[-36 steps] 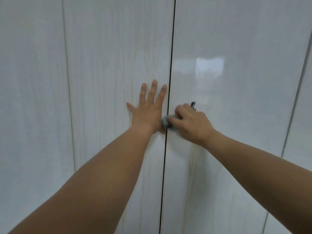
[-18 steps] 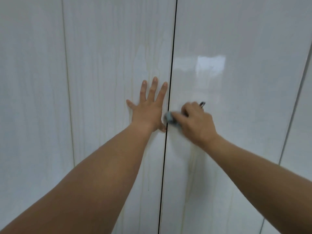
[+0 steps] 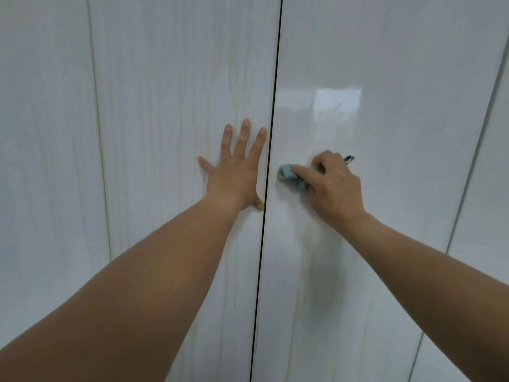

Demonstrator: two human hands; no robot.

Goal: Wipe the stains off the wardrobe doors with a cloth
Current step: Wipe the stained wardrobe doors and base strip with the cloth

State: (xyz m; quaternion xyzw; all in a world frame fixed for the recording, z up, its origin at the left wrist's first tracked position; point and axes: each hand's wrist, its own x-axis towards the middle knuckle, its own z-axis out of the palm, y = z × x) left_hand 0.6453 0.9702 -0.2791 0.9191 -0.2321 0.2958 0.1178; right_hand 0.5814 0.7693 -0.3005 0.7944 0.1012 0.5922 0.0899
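Bracing with the left hand [image 3: 234, 175], fingers straight and spread flat on the left door [image 3: 165, 106]. Gripping a bunched grey cloth [image 3: 289, 176] in the right hand [image 3: 334, 186], curled fingers hiding most of it. Pressing it to the right door [image 3: 385, 230], just across the seam [image 3: 271, 150] from the left forefinger.

The wardrobe doors [image 3: 385, 64] stand as one flat wall right behind both hands and block any reach forward. The left hand [image 3: 234, 175] lies flat just left of the dark gap [image 3: 272, 119]. The right hand [image 3: 334, 186] presses a cloth [image 3: 290, 177] just right of it, leaving a narrow strip between them. Above, below and outward of the hands, smooth panel lies open to sliding.
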